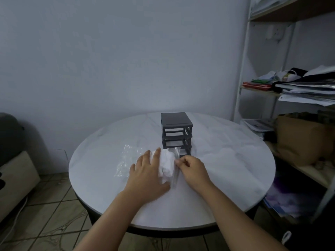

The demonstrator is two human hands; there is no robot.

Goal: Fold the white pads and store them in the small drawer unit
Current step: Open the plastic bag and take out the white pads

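A crumpled white pad (167,164) lies on the round white table (226,169), just in front of the small dark grey drawer unit (176,131). My left hand (147,173) rests flat on the pad's left side, fingers straight. My right hand (193,170) pinches the edge of a clear plastic wrapper (176,167) standing along the pad's right side. The drawer unit's slots look open at the front, and its lowest part is hidden behind the pad and wrapper.
A second clear plastic bag (126,160) lies flat on the table left of my left hand. A metal shelf (290,91) with papers, a cardboard box and clutter stands at the right. A dark seat is at the far left.
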